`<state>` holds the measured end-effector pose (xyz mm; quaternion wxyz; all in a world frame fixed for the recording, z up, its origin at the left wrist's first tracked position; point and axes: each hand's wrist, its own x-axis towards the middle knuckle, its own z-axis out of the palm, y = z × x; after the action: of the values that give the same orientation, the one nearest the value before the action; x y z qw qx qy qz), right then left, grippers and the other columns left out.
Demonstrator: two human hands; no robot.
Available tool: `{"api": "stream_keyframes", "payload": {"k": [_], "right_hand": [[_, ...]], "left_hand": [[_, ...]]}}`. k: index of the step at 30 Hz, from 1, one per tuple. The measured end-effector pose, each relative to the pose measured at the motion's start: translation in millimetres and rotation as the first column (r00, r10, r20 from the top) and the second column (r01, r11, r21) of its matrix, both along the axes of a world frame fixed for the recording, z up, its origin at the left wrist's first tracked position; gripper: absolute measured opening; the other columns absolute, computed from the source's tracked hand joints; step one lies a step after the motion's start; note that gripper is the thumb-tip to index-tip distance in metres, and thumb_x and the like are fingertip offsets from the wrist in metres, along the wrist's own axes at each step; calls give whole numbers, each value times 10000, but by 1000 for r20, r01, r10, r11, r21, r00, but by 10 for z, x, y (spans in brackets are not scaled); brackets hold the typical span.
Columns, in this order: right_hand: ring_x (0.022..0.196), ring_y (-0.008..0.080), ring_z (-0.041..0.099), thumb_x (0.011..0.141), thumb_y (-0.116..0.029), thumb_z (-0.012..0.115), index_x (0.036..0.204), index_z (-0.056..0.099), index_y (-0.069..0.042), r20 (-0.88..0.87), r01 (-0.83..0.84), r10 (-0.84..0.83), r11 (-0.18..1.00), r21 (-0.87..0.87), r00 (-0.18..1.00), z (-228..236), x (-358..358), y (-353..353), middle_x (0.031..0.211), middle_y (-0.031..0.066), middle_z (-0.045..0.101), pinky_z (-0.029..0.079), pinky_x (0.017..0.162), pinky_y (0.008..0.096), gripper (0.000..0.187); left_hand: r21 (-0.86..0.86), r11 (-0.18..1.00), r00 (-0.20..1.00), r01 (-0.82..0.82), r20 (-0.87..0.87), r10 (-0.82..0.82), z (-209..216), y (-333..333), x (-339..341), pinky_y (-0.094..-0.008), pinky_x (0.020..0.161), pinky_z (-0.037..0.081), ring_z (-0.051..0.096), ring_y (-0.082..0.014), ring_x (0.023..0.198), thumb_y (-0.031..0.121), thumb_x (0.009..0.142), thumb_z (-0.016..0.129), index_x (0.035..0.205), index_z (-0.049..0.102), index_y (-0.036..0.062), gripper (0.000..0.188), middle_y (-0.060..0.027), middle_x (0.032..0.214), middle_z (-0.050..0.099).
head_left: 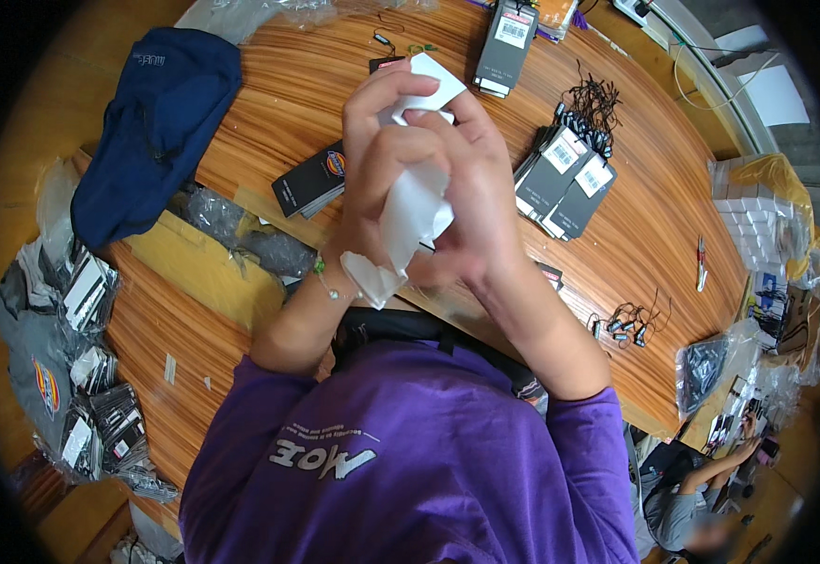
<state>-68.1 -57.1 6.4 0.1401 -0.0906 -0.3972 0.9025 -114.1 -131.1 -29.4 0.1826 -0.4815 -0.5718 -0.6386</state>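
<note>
Both my hands are raised together over the wooden table, close to my chest. My left hand is closed, its fingers curled on a small stack of white cards. Against the same stack presses my right hand, its fingers bent around it. A torn, crumpled piece of white paper hangs between the palms and down over my left wrist. The fingers hide part of the stack. Behind my left forearm lies a pile of black hang tags with a coloured logo.
Black tags with white barcode labels and black strings lie to the right, another tag stack at the back. A navy cloth bag is at left. A red-handled cutter lies far right. At lower right another person's arm shows.
</note>
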Motion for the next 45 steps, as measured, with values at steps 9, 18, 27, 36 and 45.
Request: {"api": "stream_keyframes", "payload": {"k": [9, 18, 27, 36, 45], "right_hand": [[1122, 337, 442, 701, -418, 620, 1132, 522, -18, -444, 447, 101, -2, 895, 890, -159, -78, -209, 1178, 150, 490, 273, 950, 535, 597], [976, 303, 474, 657, -189, 685, 615, 611, -59, -581, 572, -144, -101, 814, 801, -65, -293, 112, 956, 111, 556, 308, 886, 454, 156], [1119, 299, 473, 745, -230, 631, 901, 629, -64, -295, 335, 225, -162, 928, 929, 25, -41, 137, 1161, 132, 539, 322, 951, 492, 228], [1011, 309, 562, 787, -391, 552, 899, 625, -7, -603, 645, 335, -20, 764, 724, -82, -92, 104, 1012, 158, 597, 426, 871, 454, 406], [1242, 350, 351, 932, -428, 307, 1161, 561, -101, -614, 621, -89, 105, 777, 784, 28, 6, 12, 1290, 171, 435, 122, 997, 569, 473]], "left_hand": [[759, 649, 448, 44, 566, -692, 36, -42, -131, -477, 1065, 235, 220, -303, 1322, 400, 948, 301, 1392, 238, 220, 483, -137, 1351, 354], [812, 562, 114, 156, 550, -827, 3, -105, 125, -361, 1013, 308, 421, -211, 1184, 465, 919, 328, 1286, 393, 106, 518, -70, 1256, 457], [678, 735, -200, -12, 719, -666, -203, -244, -221, -287, 744, 493, 598, -166, 858, 472, 924, 354, 1014, 559, 96, 438, -59, 928, 610], [926, 378, 18, -26, 378, -925, 98, -19, 222, -362, 1016, 313, 436, -251, 1200, 381, 914, 405, 1305, 353, -7, 553, -158, 1297, 441], [474, 847, 519, 240, 674, -525, 267, -77, 415, -295, 918, 372, 472, -176, 1105, 419, 866, 491, 1278, 374, -17, 611, -100, 1206, 483]]}}
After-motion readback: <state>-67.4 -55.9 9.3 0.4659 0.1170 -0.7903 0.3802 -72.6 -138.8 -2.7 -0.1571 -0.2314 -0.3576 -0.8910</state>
